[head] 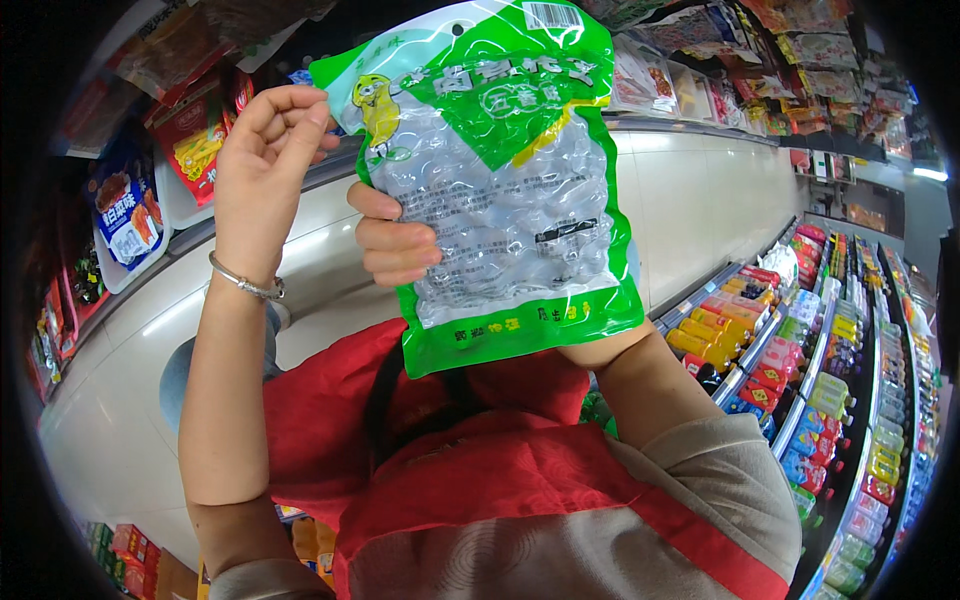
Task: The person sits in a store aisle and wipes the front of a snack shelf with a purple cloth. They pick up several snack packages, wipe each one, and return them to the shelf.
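A green and clear plastic food package [510, 202] bearing writing, a barcode and a yellow cartoon figure stands before me, its face towards the camera. My right hand [397, 236] holds it from behind; the forearm passes behind the package and the fingers curl round its left edge. My left hand [281, 131], with a silver bracelet [244, 281] at the wrist, has thumb and forefinger pinched at the package's upper left edge. The right palm and thumb are hidden by the package.
Shelves of bottled drinks [795, 390] run along the right. Packaged foods [191, 142] in trays line the left, and more packs [810, 52] sit at the upper right. A light tiled floor [697, 187] lies between. Red boxes [131, 544] are at the lower left.
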Demonstrator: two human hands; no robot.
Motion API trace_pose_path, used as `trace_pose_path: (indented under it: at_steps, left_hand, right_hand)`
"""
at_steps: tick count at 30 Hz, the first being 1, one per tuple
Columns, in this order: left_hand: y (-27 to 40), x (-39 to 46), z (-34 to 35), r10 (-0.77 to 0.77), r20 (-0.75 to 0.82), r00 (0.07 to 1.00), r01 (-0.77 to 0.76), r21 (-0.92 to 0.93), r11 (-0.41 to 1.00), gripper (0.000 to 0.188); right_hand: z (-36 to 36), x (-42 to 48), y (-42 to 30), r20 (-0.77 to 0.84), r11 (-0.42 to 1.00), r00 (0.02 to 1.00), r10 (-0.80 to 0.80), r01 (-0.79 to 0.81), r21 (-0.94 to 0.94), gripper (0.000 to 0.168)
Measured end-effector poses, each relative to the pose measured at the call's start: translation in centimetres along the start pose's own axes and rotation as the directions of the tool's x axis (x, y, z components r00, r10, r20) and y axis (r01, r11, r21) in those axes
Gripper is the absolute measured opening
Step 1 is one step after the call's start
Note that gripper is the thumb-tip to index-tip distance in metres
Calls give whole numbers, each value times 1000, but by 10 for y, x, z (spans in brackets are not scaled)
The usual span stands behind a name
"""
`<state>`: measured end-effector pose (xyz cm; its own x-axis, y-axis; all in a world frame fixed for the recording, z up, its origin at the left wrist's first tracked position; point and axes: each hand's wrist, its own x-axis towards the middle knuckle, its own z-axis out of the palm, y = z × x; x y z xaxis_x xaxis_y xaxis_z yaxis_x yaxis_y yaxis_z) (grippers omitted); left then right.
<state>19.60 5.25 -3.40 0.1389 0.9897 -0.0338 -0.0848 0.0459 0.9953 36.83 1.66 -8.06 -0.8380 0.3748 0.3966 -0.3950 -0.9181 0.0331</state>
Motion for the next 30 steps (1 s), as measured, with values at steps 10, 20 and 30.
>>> trace_pose_path:
  at_steps: [10, 20, 30]
  left_hand:
    - [1, -1, 0, 48, -41, 998, -48, -10, 999, 11]
    - [-2, 0, -6, 70, -17, 997, -71, -97, 993, 14]
    - [6, -2, -1, 1, -24, 1000, -4, -126, 992, 16]
  right_hand:
    - [-6, 4, 1, 95, 997, 993, 65, -70, 42, 30]
    - [1, 4, 7, 65, 996, 994, 91, -91, -8, 35]
    - [3, 3, 5, 52, 993, 992, 117, -118, 23, 41]
